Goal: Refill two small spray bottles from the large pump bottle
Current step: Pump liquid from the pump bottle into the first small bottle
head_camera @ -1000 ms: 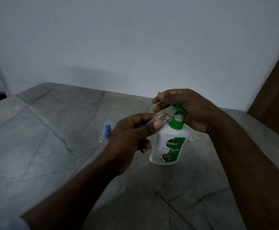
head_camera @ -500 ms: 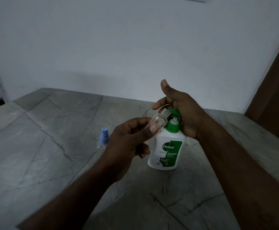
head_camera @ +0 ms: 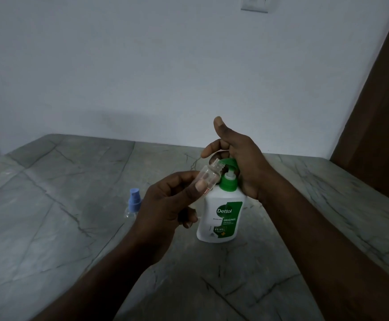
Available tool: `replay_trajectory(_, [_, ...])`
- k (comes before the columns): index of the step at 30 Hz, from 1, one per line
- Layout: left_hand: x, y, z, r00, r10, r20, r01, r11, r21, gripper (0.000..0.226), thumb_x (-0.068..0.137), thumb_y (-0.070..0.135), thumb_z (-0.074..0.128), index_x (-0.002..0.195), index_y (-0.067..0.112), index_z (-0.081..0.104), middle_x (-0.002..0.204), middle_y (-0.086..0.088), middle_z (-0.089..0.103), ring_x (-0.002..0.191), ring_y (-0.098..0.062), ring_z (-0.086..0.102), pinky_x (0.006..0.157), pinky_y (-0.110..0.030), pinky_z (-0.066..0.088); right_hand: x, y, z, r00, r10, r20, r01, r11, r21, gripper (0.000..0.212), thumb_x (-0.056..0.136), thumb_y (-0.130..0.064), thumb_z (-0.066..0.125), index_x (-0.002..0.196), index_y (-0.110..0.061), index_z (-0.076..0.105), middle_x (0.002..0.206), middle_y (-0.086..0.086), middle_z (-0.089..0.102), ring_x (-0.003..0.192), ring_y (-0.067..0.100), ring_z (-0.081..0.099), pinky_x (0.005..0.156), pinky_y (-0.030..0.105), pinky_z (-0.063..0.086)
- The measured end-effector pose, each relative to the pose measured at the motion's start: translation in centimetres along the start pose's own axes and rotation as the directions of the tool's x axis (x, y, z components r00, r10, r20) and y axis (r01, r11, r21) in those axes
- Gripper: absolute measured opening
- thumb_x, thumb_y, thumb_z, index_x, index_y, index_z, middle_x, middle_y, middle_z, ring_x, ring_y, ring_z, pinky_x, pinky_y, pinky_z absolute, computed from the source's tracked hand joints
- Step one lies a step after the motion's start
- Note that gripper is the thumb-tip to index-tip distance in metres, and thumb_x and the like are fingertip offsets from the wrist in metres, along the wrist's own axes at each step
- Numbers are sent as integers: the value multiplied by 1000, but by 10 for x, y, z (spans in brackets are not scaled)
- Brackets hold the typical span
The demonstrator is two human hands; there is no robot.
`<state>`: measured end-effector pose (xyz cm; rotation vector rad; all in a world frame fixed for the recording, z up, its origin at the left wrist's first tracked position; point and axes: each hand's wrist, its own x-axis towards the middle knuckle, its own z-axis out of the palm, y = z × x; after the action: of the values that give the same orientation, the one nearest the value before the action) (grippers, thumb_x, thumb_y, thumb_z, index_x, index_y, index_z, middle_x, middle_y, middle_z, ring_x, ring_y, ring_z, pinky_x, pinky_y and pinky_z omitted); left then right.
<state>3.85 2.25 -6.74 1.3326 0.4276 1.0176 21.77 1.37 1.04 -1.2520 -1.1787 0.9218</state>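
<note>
Dim, bluish room light; a soft shadow crosses the wall (head_camera: 142,66) behind the grip; frame edges bow, slightly blurred.

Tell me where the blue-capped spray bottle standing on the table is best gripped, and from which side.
Grip the blue-capped spray bottle by its clear body just below the cap, coming from above and the left. It looks upright, cap topmost, and the left hand holding the open clear bottle blocks its right side.

Your left grip (head_camera: 165,209) pinches the uncapped clear bottle (head_camera: 208,176), its mouth tilted toward the nozzle of the pump bottle (head_camera: 221,216). Your right grip (head_camera: 242,158) wraps the pump head, thumb raised. A blue-capped bottle (head_camera: 134,202) sits on the table (head_camera: 50,228).
</note>
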Motion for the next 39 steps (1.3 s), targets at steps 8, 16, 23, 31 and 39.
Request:
replay_trajectory(8, [-1, 0, 0, 1000, 7, 0, -7, 1000, -2, 45, 71, 41, 77, 109, 17, 78, 106, -7, 76, 54, -11, 53, 47, -23, 42, 0, 2, -1, 998, 5, 57, -6, 1000, 11, 55, 88, -62, 66, 82, -8, 75, 65, 7, 65, 52, 18, 60, 54, 28, 52])
replay_trajectory(16, [-1, -1, 0, 1000, 3, -6, -3, 1000, 3, 43, 71, 41, 76, 108, 19, 78, 103, -3, 76, 55, -10, 53, 47, -23, 43, 0, 4, -2, 998, 2, 57, -4, 999, 33, 42, 92, -48, 68, 83, -7, 73, 67, 5, 67, 56, 18, 62, 59, 28, 53])
replay_trajectory(23, [0, -3, -1, 1000, 10, 13, -9, 1000, -3, 42, 74, 42, 81, 109, 19, 77, 107, -6, 76, 54, -11, 54, 47, -23, 42, 1, 1, -9, 980, 73, 186, -70, 997, -26, 22, 97, -25, 63, 94, -6, 75, 76, 3, 71, 67, 16, 66, 62, 29, 56])
replay_trajectory(31, [2, -5, -3, 1000, 23, 9, -23, 1000, 2, 36, 78, 38, 82, 109, 18, 78, 105, -8, 76, 53, -12, 53, 45, -22, 42, 4, 4, -14, 962, 117, 246, -113, 993, -30, 20, 98, -20, 60, 96, -7, 76, 85, 3, 77, 74, 15, 73, 64, 27, 59])
replay_trajectory(39, [3, -5, -6, 999, 38, -15, -38, 999, 9, 32, 76, 35, 76, 104, 20, 81, 101, -4, 76, 58, -9, 48, 44, -21, 36, 7, 11, -15, 960, 141, 243, -125, 989, -80, 22, 98, -18, 60, 108, -3, 73, 100, 8, 78, 90, 20, 72, 81, 34, 55])
